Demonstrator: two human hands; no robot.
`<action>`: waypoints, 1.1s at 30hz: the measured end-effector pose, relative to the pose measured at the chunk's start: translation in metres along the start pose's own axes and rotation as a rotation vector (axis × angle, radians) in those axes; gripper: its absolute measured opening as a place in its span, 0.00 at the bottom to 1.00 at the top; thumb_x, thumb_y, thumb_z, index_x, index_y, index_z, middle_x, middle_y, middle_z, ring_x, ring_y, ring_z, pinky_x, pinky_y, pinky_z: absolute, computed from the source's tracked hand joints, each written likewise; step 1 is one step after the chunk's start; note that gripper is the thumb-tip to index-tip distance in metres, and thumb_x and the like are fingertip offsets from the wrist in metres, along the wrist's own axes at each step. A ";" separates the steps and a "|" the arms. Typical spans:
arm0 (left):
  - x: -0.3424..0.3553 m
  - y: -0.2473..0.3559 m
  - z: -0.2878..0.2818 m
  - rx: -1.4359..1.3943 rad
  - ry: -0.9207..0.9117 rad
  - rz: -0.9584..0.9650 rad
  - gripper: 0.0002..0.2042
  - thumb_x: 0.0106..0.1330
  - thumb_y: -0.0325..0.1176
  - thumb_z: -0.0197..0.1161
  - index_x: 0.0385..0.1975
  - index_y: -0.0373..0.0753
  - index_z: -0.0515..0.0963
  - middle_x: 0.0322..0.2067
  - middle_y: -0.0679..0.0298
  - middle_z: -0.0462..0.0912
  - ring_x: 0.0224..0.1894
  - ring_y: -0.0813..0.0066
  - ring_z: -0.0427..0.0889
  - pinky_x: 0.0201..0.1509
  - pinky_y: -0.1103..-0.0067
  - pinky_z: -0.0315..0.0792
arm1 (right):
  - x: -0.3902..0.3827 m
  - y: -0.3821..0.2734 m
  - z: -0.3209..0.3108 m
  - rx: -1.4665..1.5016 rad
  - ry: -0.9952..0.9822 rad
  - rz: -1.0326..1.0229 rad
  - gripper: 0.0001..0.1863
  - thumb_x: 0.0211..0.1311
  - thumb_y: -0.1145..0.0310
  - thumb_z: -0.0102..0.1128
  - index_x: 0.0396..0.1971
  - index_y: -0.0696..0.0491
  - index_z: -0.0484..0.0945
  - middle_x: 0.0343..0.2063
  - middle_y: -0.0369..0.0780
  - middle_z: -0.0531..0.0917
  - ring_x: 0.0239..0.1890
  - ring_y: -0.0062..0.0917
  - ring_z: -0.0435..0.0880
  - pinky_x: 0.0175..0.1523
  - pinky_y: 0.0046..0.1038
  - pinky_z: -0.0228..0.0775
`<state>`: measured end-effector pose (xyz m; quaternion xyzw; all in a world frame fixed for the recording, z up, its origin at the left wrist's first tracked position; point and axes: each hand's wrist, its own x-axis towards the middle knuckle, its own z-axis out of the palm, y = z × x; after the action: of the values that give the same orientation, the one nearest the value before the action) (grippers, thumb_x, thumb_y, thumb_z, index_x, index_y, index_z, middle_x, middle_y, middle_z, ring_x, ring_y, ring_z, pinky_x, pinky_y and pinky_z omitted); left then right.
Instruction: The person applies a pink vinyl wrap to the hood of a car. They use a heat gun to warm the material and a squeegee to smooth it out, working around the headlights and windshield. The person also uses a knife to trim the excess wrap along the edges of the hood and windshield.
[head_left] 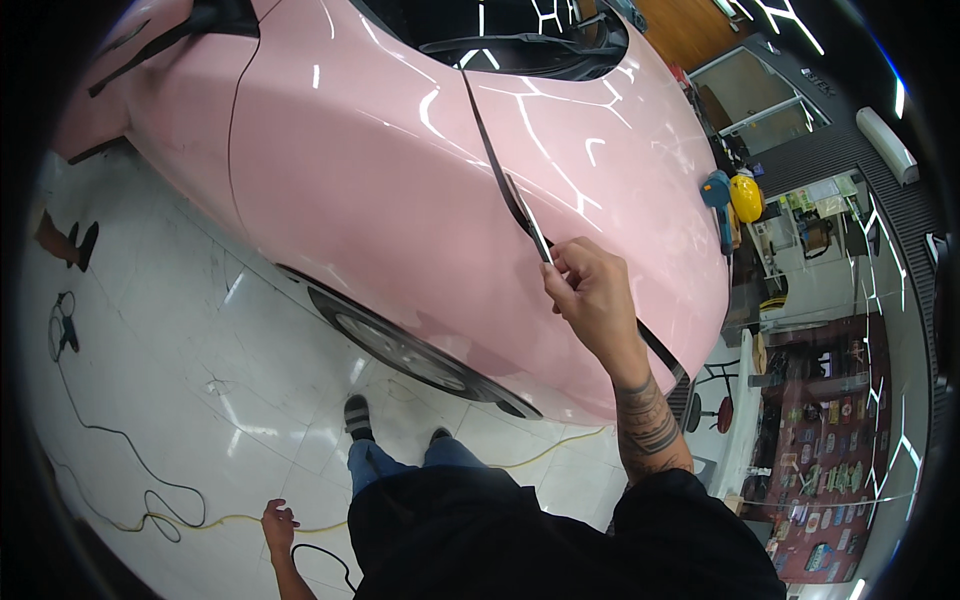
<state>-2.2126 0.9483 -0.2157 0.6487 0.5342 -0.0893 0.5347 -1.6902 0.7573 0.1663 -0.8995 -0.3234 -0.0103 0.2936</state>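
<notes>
My right hand (590,290) is raised over the front corner of a pink car (350,160), thumb and fingers pinched on a slim silver-and-black blade-like tool (541,240). The tool's far end lies along the dark gap (487,140) between the bonnet and the fender. Its exact kind is too small to make out. My left hand (280,520) hangs low at my side, away from the car, with its fingers loosely bent and apart. Nothing shows in it.
Below the fender is the front wheel (400,350), close to my feet. Yellow and black cables (130,440) trail across the pale tiled floor (270,400). Another person's foot (86,246) shows at far left. A yellow rounded object (746,199) and a white counter (740,430) stand beyond the car's nose.
</notes>
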 end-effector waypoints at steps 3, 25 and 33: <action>-0.003 -0.011 0.008 -0.013 0.020 -0.002 0.14 0.57 0.21 0.51 0.44 0.30 0.72 0.21 0.53 0.78 0.18 0.65 0.82 0.22 0.74 0.74 | -0.006 0.012 0.003 -0.006 0.050 -0.089 0.06 0.49 0.77 0.61 0.22 0.63 0.74 0.27 0.45 0.79 0.19 0.32 0.77 0.26 0.28 0.68; -0.172 -0.159 0.208 -0.141 0.043 -0.089 0.12 0.53 0.23 0.54 0.38 0.29 0.74 0.17 0.55 0.79 0.18 0.64 0.82 0.22 0.75 0.77 | -0.020 0.039 0.025 -0.161 0.175 -0.403 0.05 0.49 0.78 0.60 0.21 0.62 0.74 0.28 0.45 0.78 0.21 0.35 0.76 0.28 0.31 0.68; -0.144 -0.200 0.194 -0.197 0.035 -0.131 0.13 0.53 0.20 0.51 0.39 0.28 0.72 0.16 0.59 0.74 0.14 0.73 0.76 0.16 0.78 0.77 | -0.027 0.042 0.028 -0.118 0.168 -0.271 0.05 0.50 0.79 0.61 0.21 0.63 0.74 0.30 0.44 0.79 0.20 0.26 0.78 0.27 0.24 0.71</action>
<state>-2.3420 0.6803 -0.3164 0.5583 0.5908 -0.0596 0.5795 -1.6917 0.7307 0.1155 -0.8591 -0.4150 -0.1441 0.2624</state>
